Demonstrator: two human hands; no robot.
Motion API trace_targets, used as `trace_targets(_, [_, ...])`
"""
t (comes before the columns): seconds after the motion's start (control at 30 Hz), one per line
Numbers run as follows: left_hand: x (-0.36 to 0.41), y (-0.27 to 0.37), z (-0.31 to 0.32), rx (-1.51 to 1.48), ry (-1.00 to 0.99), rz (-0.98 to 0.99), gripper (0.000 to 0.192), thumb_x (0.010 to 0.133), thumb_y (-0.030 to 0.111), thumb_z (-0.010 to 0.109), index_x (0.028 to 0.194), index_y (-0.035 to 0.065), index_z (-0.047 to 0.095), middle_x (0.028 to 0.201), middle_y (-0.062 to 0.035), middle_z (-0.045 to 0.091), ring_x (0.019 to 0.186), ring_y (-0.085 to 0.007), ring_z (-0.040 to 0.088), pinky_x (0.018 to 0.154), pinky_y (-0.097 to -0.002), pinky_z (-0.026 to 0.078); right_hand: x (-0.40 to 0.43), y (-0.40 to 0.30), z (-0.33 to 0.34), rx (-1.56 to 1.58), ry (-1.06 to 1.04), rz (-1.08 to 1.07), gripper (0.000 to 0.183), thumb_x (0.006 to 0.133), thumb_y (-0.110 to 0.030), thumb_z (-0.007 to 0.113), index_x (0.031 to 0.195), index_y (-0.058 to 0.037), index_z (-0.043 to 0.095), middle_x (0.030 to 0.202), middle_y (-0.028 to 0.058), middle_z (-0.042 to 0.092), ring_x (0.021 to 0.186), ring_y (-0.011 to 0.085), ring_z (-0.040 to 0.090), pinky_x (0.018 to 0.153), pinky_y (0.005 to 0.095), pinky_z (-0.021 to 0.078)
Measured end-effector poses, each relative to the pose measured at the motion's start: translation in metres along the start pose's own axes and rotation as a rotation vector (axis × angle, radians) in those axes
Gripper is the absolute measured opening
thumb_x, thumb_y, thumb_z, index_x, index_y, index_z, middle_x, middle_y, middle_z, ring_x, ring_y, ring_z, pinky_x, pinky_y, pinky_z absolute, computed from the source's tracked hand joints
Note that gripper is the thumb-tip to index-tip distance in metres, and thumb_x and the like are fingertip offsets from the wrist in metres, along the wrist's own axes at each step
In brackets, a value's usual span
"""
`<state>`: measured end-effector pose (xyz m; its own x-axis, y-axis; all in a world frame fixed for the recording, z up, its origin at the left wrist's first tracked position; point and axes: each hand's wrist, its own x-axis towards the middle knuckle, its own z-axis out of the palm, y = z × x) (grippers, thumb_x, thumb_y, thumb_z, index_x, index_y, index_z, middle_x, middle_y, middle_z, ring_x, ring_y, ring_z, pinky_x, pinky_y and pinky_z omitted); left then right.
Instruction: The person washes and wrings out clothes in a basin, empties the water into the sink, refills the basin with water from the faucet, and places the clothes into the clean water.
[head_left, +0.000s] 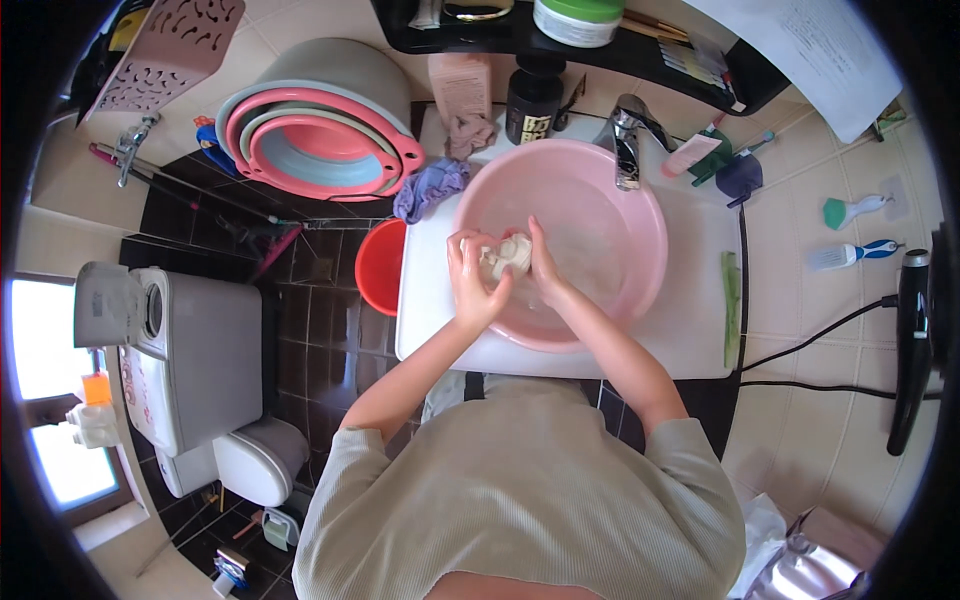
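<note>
Over the left part of a pink plastic basin (656, 247), a bunched wet white cloth (514, 253) is pressed between both hands. My left hand (478, 277) grips it from the left, fingers curled around it and the thumb on its front. The open palm of my right hand (546, 262) lies against its right side, fingers pointing up. Cloudy water (581, 217) stands in the basin, which rests on a white sink counter (694, 300). A chrome faucet (628, 150) reaches over the basin's back rim. A purple cloth (431, 189) lies on the counter behind my left hand.
Nested basins (315, 90) lean at the back left, with a red bucket (379, 266) below the counter's left edge. Behind the basin stand a black bottle (534, 101) and a pink bottle (459, 86). A green plant stalk (730, 307) lies at the right edge. A black shelf (502, 37) hangs above.
</note>
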<state>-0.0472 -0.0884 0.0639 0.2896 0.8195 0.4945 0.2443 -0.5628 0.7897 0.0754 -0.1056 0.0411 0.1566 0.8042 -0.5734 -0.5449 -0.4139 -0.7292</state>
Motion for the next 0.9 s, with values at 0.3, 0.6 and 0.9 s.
trace_targets(0.3, [-0.011, -0.082, -0.050, 0.048, -0.122, 0.019, 0.058, 0.057, -0.012, 0.052, 0.109, -0.0003, 0.029, 0.103, -0.0176, 0.034, 0.106, -0.0382, 0.035, 0.091, -0.0459, 0.032, 0.047, 0.038, 0.048, 0.210, 0.144, -0.252, 0.037, 0.088, -0.041, 0.046, 0.099, -0.0069, 0.056, 0.090, 0.0035, 0.059, 0.086, 0.0126, 0.055, 0.079, 0.0280, 0.0400])
trace_targets(0.6, [-0.002, -0.131, -0.085, 0.064, -0.043, 0.068, 0.040, 0.065, -0.009, 0.060, 0.099, 0.0004, 0.041, 0.104, -0.0190, 0.042, 0.105, -0.0378, 0.042, 0.087, -0.0445, 0.036, 0.087, 0.029, 0.088, -0.290, 0.060, -0.743, 0.021, 0.089, -0.019, 0.049, 0.083, -0.0025, 0.061, 0.084, 0.0043, 0.059, 0.081, 0.0150, 0.055, 0.075, 0.0274, 0.0413])
trace_targets(0.9, [-0.001, -0.135, -0.098, 0.273, -0.132, 0.061, 0.044, 0.063, 0.021, 0.071, 0.095, 0.0031, 0.045, 0.111, -0.0178, 0.041, 0.107, -0.0375, 0.038, 0.092, -0.0505, 0.027, 0.082, 0.022, 0.094, -0.972, 0.562, -1.180, 0.008, 0.077, -0.012, 0.059, 0.083, -0.0077, 0.064, 0.086, 0.0071, 0.059, 0.084, 0.0252, 0.053, 0.078, 0.0361, 0.0396])
